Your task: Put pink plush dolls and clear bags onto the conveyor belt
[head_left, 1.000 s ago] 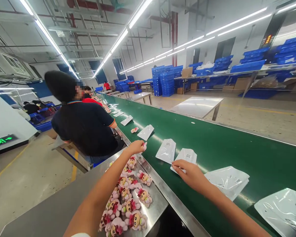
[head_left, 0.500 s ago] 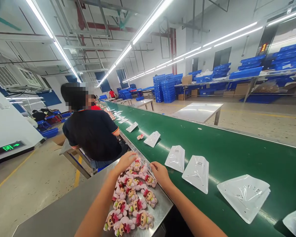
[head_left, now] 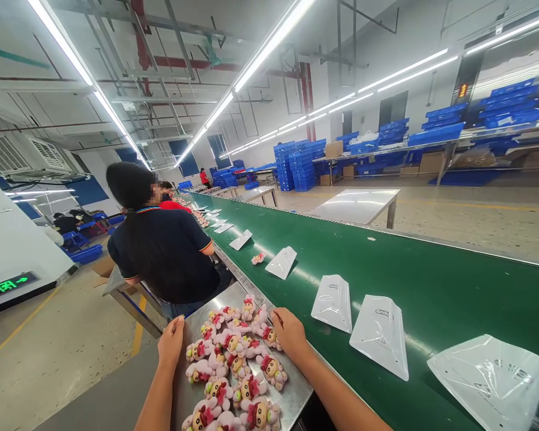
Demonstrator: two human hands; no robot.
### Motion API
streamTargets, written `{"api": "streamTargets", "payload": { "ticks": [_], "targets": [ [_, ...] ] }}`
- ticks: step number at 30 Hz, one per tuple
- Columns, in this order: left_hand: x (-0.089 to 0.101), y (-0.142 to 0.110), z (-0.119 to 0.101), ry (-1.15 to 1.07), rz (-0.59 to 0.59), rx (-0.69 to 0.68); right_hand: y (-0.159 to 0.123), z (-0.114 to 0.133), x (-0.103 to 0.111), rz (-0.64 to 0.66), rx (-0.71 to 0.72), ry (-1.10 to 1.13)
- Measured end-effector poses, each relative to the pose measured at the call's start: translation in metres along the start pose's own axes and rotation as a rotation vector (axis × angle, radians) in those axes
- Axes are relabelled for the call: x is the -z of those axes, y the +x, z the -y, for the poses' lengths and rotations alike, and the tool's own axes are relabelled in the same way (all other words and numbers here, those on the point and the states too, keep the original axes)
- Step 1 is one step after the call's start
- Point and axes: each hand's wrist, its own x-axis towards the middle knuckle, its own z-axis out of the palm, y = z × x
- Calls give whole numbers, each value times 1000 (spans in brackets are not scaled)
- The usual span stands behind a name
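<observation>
Many small plush dolls [head_left: 238, 365] in pink, with dark red hair and bows, lie in a cluster on a shiny steel tabletop [head_left: 291, 395]. My left hand [head_left: 171, 344] rests left of the cluster, its fingers curled together and apart from the dolls. To the right of the dolls, my right hand [head_left: 290, 335] is at the tabletop's edge by the belt. Its fingers are curled in, close to a doll, and nothing shows in them. A green conveyor belt [head_left: 323, 245] runs alongside, carrying white pouches [head_left: 379, 335] and one pink doll [head_left: 257, 258].
A co-worker in a dark shirt [head_left: 170, 257] sits ahead on the left beside the belt. Across the belt stand a steel table [head_left: 357, 203] and stacked blue crates [head_left: 294, 164]. More blue bins [head_left: 435, 134] lie on a long bench at the right.
My left hand has drawn back from the far dolls to the left side of the cluster, and several dolls now lie spread there. The pouches have moved nearer and rightward in view.
</observation>
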Motion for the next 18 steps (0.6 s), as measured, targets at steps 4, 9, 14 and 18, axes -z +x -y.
{"api": "streamTargets", "payload": {
  "ticks": [4, 9, 14, 18],
  "targets": [
    [-3, 4, 1, 23, 22, -14, 0, -2, -2, 7, -7, -9],
    [0, 7, 2, 59, 21, 2, -1, 0, -4, 11, -4, -10],
    [1, 7, 3, 96, 18, 4, -1, 3, -3, 31, -1, -17],
    [2, 4, 2, 108, 19, 8, -1, 2, -2, 39, 0, -10]
  ]
}}
